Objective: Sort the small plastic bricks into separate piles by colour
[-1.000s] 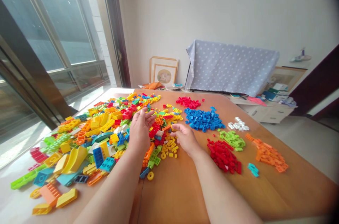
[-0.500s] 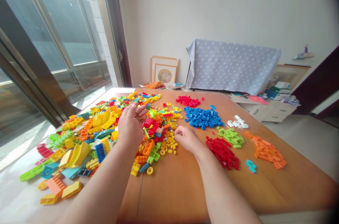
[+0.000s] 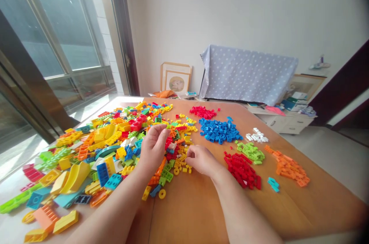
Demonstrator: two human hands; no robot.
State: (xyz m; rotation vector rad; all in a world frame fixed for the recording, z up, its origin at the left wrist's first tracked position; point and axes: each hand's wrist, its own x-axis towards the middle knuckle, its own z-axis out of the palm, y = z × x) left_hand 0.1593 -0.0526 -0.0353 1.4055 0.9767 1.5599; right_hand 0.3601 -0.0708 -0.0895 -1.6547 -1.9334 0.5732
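Note:
My left hand [image 3: 154, 146] is over the right part of a large mixed pile of toy building bricks [image 3: 111, 136]. Its fingers are curled toward the thumb, and anything between them is hidden. Beside a cluster of small yellow bricks [image 3: 182, 159], my right hand [image 3: 201, 159] is closed in a pinch, its fingertips at the cluster's right edge. What it pinches, if anything, is too small to make out. Close to the right forearm lies a heap of red bricks [image 3: 243, 171]. Behind the right hand is a heap of blue bricks [image 3: 220, 130].
Sorted on the wooden table [image 3: 184, 213] are pinkish-red bricks [image 3: 203, 112], white bricks [image 3: 256, 135], lime-green bricks [image 3: 251, 151], orange bricks [image 3: 291, 169] and turquoise bricks [image 3: 273, 184]. A dotted cloth [image 3: 248, 74] hangs behind. Windows [image 3: 57, 24] stand at the left.
My left hand has moved right and nearer to me, and its spread fingers have curled in. My right hand has come slightly nearer, still pinched. The view has shifted slightly.

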